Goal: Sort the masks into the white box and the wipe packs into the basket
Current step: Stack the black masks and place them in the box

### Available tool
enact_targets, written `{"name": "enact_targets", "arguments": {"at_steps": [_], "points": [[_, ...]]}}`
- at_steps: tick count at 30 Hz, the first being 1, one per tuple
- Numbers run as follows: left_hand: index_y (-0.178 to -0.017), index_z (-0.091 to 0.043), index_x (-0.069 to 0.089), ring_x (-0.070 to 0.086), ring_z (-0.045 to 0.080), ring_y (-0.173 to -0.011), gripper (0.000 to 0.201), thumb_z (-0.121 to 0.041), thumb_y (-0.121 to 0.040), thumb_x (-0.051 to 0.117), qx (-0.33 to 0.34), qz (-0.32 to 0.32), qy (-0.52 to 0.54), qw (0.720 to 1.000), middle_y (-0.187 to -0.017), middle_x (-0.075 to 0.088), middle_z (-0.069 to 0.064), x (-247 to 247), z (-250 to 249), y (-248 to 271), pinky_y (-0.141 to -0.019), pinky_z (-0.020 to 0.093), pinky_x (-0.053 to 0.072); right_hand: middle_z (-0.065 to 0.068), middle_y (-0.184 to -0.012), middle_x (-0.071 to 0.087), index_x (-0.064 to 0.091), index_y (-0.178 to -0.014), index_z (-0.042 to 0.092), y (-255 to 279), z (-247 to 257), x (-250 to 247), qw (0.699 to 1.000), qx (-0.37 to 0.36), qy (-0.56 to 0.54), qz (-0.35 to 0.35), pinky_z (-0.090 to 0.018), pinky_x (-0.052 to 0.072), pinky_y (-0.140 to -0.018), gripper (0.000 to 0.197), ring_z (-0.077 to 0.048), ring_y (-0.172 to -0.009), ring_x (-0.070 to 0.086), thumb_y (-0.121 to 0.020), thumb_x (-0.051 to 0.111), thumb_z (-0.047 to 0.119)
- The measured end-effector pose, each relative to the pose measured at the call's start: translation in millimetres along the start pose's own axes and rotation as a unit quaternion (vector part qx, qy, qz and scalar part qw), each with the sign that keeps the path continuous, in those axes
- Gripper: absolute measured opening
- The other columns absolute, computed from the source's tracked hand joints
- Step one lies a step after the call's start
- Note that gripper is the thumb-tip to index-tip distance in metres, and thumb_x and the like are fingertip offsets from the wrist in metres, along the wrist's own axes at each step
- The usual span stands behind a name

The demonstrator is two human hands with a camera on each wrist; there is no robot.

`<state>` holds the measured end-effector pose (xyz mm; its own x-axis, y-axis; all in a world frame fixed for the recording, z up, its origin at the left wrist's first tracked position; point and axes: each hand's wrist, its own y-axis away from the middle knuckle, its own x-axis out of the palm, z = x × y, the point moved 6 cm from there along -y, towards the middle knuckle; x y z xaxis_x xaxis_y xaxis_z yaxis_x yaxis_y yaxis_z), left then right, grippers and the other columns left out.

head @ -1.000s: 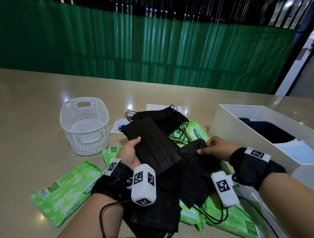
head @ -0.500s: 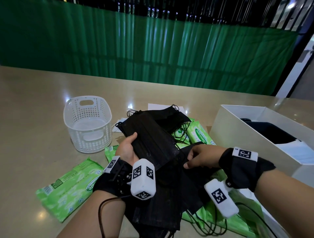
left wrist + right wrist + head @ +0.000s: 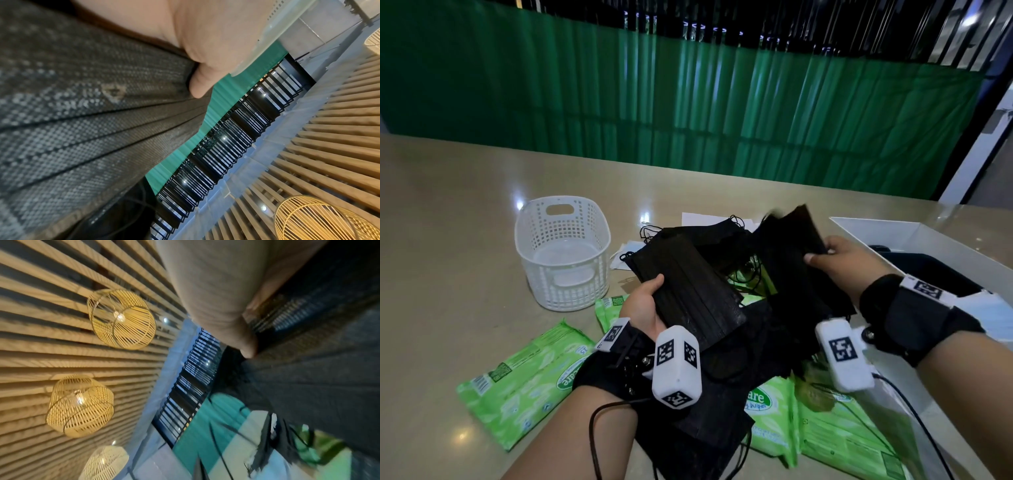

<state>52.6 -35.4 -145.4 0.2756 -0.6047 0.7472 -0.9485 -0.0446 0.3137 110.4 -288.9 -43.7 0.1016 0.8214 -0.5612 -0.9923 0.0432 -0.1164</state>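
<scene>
**Sorting barely begun: both hands full of masks, basket bare**

Judging by how things lie, most of the work remains. The white box (image 3: 914, 236) at the right already holds some dark items and something pale blue, though what exactly they are is hard to tell. The basket (image 3: 561, 253) at the left shows no wipe packs inside. Green wipe packs (image 3: 524, 380) lie flat on the table (image 3: 448, 240), one left of the wrists, others near the bottom right, partly buried under a loose heap of black masks (image 3: 722, 404) with tangled ear loops.

The left hand (image 3: 642, 306) is palm-up above the heap, holding a flat stack of masks (image 3: 688, 294); the thumb presses on the top face, and the left wrist view shows that thumb lying on the pleated fabric. The other fingers are under the stack and cannot be seen.

The right hand (image 3: 842, 263) is raised near the box's nearer wall, pinching a second bunch of masks (image 3: 791, 236) by its edge between thumb and curled fingers, the bunch tilting up and away. That bunch looks closest to going into the box.
</scene>
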Motion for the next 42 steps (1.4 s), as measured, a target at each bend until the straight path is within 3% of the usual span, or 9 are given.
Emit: {"name": "enact_targets", "arguments": {"at_steps": [5,10,15,21,24,29,34,37,42], "points": [[-0.095,-0.002,0.063,0.063,0.032,-0.082,0.033,-0.026,-0.098,0.041,-0.014,0.01,-0.038,0.999,-0.074,0.072,0.016,4.4,6.5,1.6,-0.067,0.045,0.046,-0.009,-0.095,0.064,0.056,-0.092,0.02,-0.5,23.3,-9.4,0.98,-0.044,-0.19,-0.023,-0.042,0.051,-0.088,0.017,-0.025,-0.086,0.063,-0.092,0.052,0.003],[-0.108,-0.003,0.064,0.064,0.033,-0.086,0.038,-0.033,-0.098,0.042,-0.018,0.013,-0.055,0.998,-0.093,0.07,0.018,5.6,10.0,0.8,-0.068,0.042,0.049,-0.015,-0.102,0.065,0.054,-0.112,0.004,17.7,48.9,33.0,0.939,-0.033,-0.32,0.121,-0.035,0.055,-0.079,0.02,-0.024,-0.083,0.065,-0.093,0.046,0.0],[-0.108,-0.004,0.065,0.065,0.033,-0.092,0.054,-0.048,-0.097,0.035,-0.046,0.042,-0.057,0.996,-0.1,0.07,0.02,11.8,14.7,3.2,-0.073,0.042,0.049,-0.005,-0.066,0.063,0.054,-0.082,0.014,35.8,56.2,76.1,0.957,-0.011,-0.223,0.187,-0.023,0.052,-0.051,0.019,-0.012,-0.05,0.061,-0.092,0.05,-0.001],[-0.117,-0.003,0.061,0.064,0.032,-0.098,0.07,-0.06,-0.094,0.028,-0.034,0.038,-0.084,0.995,-0.11,0.067,0.023,6.8,12.1,-7.5,-0.076,0.041,0.051,-0.005,-0.071,0.06,0.054,-0.082,0.017,38.4,47.5,105.8,0.976,-0.021,-0.089,0.198,-0.036,0.05,-0.073,0.017,-0.019,-0.063,0.057,-0.088,0.058,0.002],[-0.114,-0.003,0.063,0.064,0.031,-0.098,0.075,-0.066,-0.09,0.028,-0.033,0.064,-0.089,0.993,-0.109,0.067,0.022,8.3,13.9,-11.3,-0.084,0.041,0.05,-0.004,-0.073,0.06,0.053,-0.085,0.017,39.6,44.7,109.3,0.978,-0.022,-0.055,0.201,-0.032,0.05,-0.068,0.013,-0.018,-0.064,0.057,-0.089,0.059,0.005],[-0.11,-0.001,0.063,0.067,0.031,-0.085,0.043,-0.031,-0.079,0.056,-0.052,0.143,-0.084,0.985,-0.098,0.069,0.021,17.5,20.0,-1.6,-0.084,0.043,0.052,-0.009,-0.086,0.065,0.053,-0.084,0.019,34.8,39.1,105.2,0.98,-0.029,-0.017,0.196,-0.043,0.053,-0.084,0.015,-0.027,-0.078,0.063,-0.084,0.067,0.014],[-0.121,0.005,0.055,0.067,0.035,-0.086,0.036,-0.009,-0.088,0.049,-0.02,0.125,-0.083,0.988,-0.108,0.064,0.027,16.1,17.0,-2.1,-0.072,0.046,0.058,-0.007,-0.098,0.067,0.056,-0.094,0.021,34.9,30.2,102.7,0.979,-0.016,0.018,0.203,-0.046,0.052,-0.089,0.033,-0.028,-0.093,0.067,-0.072,0.076,0.036],[-0.132,0.002,0.048,0.059,0.041,-0.109,0.045,-0.018,-0.092,0.049,-0.006,0.08,-0.025,0.996,-0.125,0.057,0.028,10.0,13.0,-8.7,-0.08,0.052,0.053,-0.003,-0.094,0.069,0.059,-0.1,0.023,34.3,22.0,102.9,0.974,0.025,0.008,0.226,-0.042,0.055,-0.085,0.055,-0.024,-0.085,0.069,-0.056,0.08,0.049],[-0.128,-0.001,0.051,0.063,0.035,-0.101,0.039,-0.024,-0.098,0.042,0.033,0.06,0.047,0.997,-0.115,0.064,0.024,6.8,3.3,-13.8,-0.072,0.047,0.048,-0.003,-0.059,0.064,0.06,-0.086,0.006,48.8,18.9,110.7,0.932,0.081,-0.113,0.333,-0.021,0.049,-0.044,0.003,-0.011,-0.047,0.058,-0.087,0.062,0.005]]}}
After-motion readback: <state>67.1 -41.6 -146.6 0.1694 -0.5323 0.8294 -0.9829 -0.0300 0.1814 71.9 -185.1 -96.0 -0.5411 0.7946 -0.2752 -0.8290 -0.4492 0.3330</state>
